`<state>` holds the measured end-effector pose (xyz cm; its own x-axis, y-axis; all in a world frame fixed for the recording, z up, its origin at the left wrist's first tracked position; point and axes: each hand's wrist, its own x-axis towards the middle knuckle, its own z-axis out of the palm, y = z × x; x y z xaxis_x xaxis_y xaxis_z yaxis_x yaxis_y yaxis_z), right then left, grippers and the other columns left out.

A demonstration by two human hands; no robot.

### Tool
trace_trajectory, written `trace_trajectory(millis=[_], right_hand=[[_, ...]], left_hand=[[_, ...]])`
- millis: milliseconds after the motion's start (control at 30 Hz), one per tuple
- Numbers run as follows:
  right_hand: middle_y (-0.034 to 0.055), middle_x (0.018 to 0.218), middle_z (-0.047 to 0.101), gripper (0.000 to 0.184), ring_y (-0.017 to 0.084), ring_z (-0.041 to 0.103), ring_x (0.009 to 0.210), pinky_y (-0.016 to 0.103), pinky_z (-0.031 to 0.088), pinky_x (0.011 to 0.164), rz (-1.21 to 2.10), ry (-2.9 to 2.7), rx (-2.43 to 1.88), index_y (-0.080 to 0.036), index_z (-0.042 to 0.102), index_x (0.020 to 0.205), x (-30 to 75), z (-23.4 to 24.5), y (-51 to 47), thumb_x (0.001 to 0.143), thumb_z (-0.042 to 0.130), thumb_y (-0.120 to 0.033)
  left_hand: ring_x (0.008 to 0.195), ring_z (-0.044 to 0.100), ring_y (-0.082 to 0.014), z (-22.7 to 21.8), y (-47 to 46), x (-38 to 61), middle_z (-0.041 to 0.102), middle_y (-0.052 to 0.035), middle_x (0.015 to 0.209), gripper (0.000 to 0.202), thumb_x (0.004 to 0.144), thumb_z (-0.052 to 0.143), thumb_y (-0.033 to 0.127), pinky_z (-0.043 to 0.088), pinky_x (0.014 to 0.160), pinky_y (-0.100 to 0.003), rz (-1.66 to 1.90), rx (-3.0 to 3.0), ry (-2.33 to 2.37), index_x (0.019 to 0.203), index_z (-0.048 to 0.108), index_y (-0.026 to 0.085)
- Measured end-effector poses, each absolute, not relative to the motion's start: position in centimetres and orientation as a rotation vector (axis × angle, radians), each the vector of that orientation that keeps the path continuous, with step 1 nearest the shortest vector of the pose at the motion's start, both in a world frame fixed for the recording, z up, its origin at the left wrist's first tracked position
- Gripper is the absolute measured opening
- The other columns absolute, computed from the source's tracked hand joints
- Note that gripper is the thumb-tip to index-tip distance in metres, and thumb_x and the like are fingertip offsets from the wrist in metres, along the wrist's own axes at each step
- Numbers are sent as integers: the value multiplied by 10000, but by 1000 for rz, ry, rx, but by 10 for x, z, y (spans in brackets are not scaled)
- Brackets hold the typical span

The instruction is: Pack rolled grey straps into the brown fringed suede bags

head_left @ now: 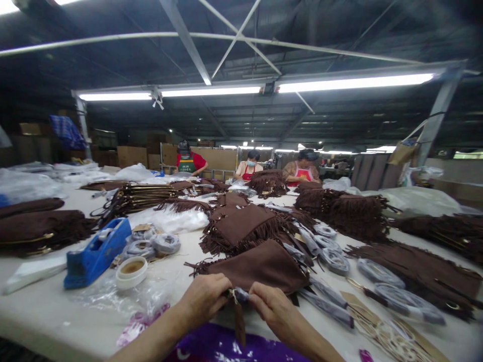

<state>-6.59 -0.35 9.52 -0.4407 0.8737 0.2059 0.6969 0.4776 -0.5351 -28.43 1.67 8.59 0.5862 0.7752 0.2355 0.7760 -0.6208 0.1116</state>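
Note:
A brown fringed bag (260, 266) lies flat on the white table right in front of me. At its near edge, my left hand (210, 297) is closed in a pinch beside a small metal fitting. Opposite it, my right hand (269, 304) pinches a short piece wrapped in grey plastic (241, 294). A narrow brown tassel (239, 324) dangles between the two hands. The exact join of fitting and wrapped piece is hidden by my fingers. More brown fringed bags (241, 223) are piled just behind this one.
A blue tape dispenser (98, 254) and a roll of tape (131, 272) stand to the left. Wrapped strap coils (407, 301) and cream cords (381, 327) lie at right. Bag stacks (354, 216) stand further back. Several people (188, 163) work across the table.

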Motion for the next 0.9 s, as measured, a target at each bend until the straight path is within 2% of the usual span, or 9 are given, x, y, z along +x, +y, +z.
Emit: trace_trajectory(millis=[167,267,333,433,500,600,733,833,900], right_hand=[[-7,682,635,209,158,606,670,223,390,613,824,-2256,-1294,-197,555,713,-61,91,-11,896,453,-195],[50,842,672,177,215,635,815,266,389,682,335,-2284,-1436,-194,618,801,-59,82,-18,876,466,-145],[49,823,659,236,200,637,764,265,380,658,82,-2221,-1425,-203,609,823,-65,75,-24,948,409,-211],[29,734,655,207,182,624,639,261,338,560,-74,-2176,-1410,-217,601,800,-82,65,-30,935,497,-334],[46,769,671,102,189,624,667,259,320,553,-119,-2145,-1430,-210,619,816,-93,64,-30,879,552,-252],[27,702,624,158,153,563,630,234,313,549,372,-2083,-1359,-193,589,710,-96,74,-25,845,510,-215],[-87,486,339,351,60,234,407,196,166,411,1653,-1390,-1180,-218,427,633,-77,94,-16,670,610,-515],[-122,453,267,453,31,135,393,187,61,401,1992,-1076,-1176,-226,380,593,-66,88,-13,513,701,-535],[-111,452,299,444,28,177,388,182,96,401,2035,-1162,-1174,-212,415,571,-67,73,-13,516,708,-541]], left_hand=[[806,608,-188,85,11,-282,661,-9,847,84,818,636,132,434,694,-258,-501,-2774,-1278,865,611,197],[809,603,-181,88,12,-279,657,-19,850,73,828,620,115,432,694,-250,-614,-2775,-1297,856,616,183],[801,598,-176,89,15,-278,651,-24,835,71,831,605,107,431,696,-247,-708,-2761,-1322,842,619,176],[793,594,-177,90,19,-278,648,-26,821,85,822,597,101,431,705,-249,-771,-2772,-1308,835,631,178],[796,594,-177,90,21,-279,650,-27,826,101,808,599,95,432,711,-249,-788,-2798,-1292,846,638,179],[801,593,-174,90,23,-283,648,-27,829,129,791,592,80,432,713,-241,-802,-2867,-1268,854,644,179],[837,594,-177,91,26,-290,649,-31,850,190,769,567,52,432,741,-238,-879,-2952,-1229,881,654,179],[825,591,-168,94,24,-289,647,-27,838,193,783,554,66,425,749,-233,-1016,-2973,-1240,892,662,181],[799,592,-161,96,21,-286,649,-20,816,164,802,553,98,423,741,-228,-1061,-3014,-1249,875,672,185]])
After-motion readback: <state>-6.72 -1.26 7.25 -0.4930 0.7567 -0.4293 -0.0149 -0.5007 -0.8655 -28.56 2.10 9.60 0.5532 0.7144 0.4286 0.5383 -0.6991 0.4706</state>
